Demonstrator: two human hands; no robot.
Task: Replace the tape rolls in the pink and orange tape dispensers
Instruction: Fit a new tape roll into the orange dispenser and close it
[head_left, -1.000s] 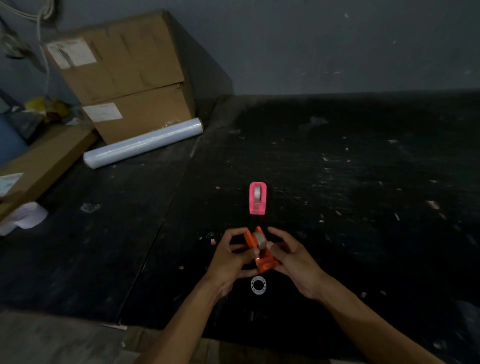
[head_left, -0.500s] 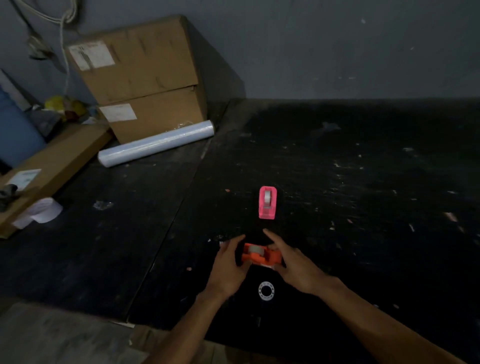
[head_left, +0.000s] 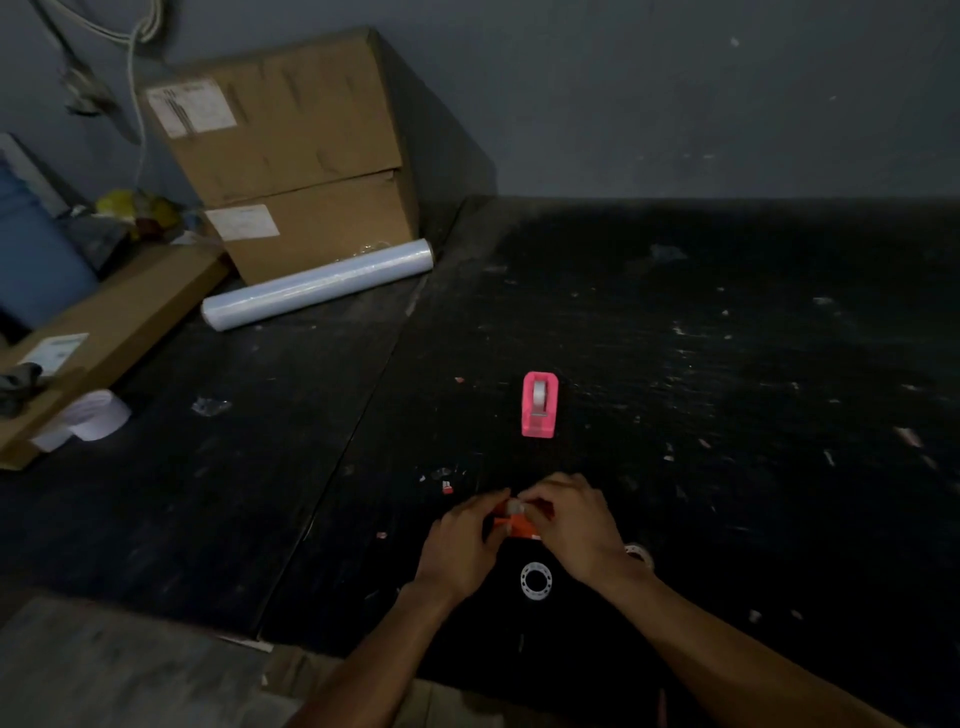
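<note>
The orange tape dispenser (head_left: 511, 525) rests on the black table between my hands, mostly hidden by them. My left hand (head_left: 464, 545) grips its left side. My right hand (head_left: 574, 525) covers its right side, fingertips pinching at the tape roll (head_left: 515, 505) on top of it. The pink tape dispenser (head_left: 540, 404) stands upright farther back with a tape roll seated in it. An empty white tape core (head_left: 536, 580) lies flat just in front of my hands. Another tape roll (head_left: 640, 552) peeks out from behind my right wrist.
Two stacked cardboard boxes (head_left: 291, 156) stand at the back left with a roll of clear stretch film (head_left: 317, 285) lying before them. A flat carton (head_left: 104, 332) and a white paper roll (head_left: 93, 415) sit at the left edge. Small scraps litter the table (head_left: 727, 364).
The orange dispenser went from held up and tilted to lying on the table. My right hand has moved over its top and closed its fingers on the roll.
</note>
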